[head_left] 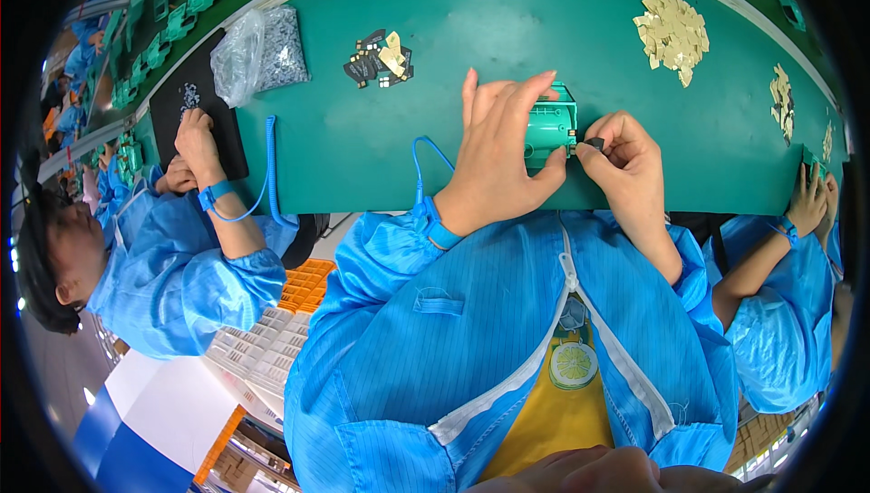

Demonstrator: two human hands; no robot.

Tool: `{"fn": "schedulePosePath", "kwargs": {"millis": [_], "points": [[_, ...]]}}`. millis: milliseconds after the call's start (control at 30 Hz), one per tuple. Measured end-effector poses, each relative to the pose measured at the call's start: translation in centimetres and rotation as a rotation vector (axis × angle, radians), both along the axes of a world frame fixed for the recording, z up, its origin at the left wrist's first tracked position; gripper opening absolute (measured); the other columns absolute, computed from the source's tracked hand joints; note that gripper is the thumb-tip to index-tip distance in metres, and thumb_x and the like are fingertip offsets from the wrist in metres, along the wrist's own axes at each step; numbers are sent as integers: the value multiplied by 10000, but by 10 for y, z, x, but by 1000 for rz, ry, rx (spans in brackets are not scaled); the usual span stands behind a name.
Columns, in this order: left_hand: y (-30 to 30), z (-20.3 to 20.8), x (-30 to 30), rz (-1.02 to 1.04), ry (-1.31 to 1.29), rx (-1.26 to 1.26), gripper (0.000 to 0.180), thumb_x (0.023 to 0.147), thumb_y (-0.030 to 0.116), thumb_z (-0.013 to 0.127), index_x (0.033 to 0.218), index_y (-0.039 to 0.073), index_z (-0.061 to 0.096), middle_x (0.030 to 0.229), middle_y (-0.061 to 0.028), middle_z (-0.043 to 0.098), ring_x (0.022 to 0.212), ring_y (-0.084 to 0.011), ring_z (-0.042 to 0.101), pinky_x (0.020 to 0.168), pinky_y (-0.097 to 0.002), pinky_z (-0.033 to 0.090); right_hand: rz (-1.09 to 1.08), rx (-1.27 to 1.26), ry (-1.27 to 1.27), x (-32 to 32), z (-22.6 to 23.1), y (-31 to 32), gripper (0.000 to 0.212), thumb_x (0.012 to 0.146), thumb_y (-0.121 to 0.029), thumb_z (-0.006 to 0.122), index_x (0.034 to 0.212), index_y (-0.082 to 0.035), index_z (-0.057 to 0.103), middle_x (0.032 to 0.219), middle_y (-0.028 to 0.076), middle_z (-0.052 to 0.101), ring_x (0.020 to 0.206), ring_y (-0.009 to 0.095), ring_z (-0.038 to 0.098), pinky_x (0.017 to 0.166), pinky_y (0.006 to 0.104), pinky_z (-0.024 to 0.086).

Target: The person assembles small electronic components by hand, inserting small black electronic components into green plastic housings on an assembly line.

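Note:
My left hand [497, 162] is closed round a green plastic housing [550, 128] with a hollow, curved inside, near the front edge of the green table. Its thumb lies along the housing's lower side. My right hand [627, 165] pinches a small black piece [594, 143] between thumb and fingers, right against the housing's right end. Whether the piece touches the housing cannot be made out. A blue wrist strap [441, 232] with a cord circles my left wrist.
Ahead lie a small heap of black and cream pieces [379, 62] and a larger cream heap [672, 37]. A clear bag of small parts [279, 49] stands left, beside a black mat [229, 144]. Co-workers' hands [197, 144] [809, 203] work at both sides. Green housings [181, 22] line the far left.

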State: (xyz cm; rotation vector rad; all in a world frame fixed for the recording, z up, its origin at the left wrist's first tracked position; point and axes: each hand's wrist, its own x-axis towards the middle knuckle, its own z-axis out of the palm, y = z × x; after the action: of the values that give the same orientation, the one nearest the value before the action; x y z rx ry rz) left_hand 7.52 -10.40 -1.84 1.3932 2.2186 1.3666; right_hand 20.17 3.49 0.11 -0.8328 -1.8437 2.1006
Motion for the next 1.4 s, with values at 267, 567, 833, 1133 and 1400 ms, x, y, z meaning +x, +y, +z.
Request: {"fn": "schedulePosePath", "kwargs": {"millis": [267, 567, 833, 1133, 1400], "points": [[2, -5, 3, 5, 29, 9, 815, 704, 126, 755, 1444, 74, 417, 1211, -83, 619, 1187, -330, 506, 1159, -667, 134, 3, 39, 12, 2, -5, 1, 195, 858, 70, 664, 828, -52, 515, 838, -12, 566, 749, 41, 507, 669, 222, 421], [2, -4, 2, 13, 40, 7, 798, 715, 119, 758, 1434, 70, 417, 1205, -77, 619, 1183, -321, 507, 1156, -674, 140, 8, 23, 7, 1, -4, 1, 202, 862, 63, 671, 826, -47, 505, 838, -7, 568, 760, 43, 509, 673, 220, 422], [3, -3, 3, 19, 12, -6, 780, 730, 92, 789, 1418, 72, 422, 1208, -68, 619, 1184, -294, 512, 1159, -676, 138, 21, 25, 6, 3, -4, 3, 199, 868, 49, 676, 829, -46, 505, 846, -4, 575, 760, 43, 506, 672, 221, 419], [2, -1, 2, 6, -10, -7, 761, 744, 92, 784, 1410, 68, 416, 1230, -77, 613, 1192, -296, 507, 1170, -665, 125, 17, 36, 1, 4, -1, 3, 194, 865, 46, 679, 834, -46, 511, 864, 1, 579, 771, 50, 506, 678, 230, 423], [2, 0, 2, 6, -6, -11, 754, 743, 95, 787, 1401, 71, 420, 1229, -75, 614, 1199, -296, 506, 1176, -663, 118, 27, 25, 5, 5, -3, 4, 193, 862, 47, 677, 834, -45, 510, 865, 3, 574, 781, 54, 512, 684, 232, 424]]}}
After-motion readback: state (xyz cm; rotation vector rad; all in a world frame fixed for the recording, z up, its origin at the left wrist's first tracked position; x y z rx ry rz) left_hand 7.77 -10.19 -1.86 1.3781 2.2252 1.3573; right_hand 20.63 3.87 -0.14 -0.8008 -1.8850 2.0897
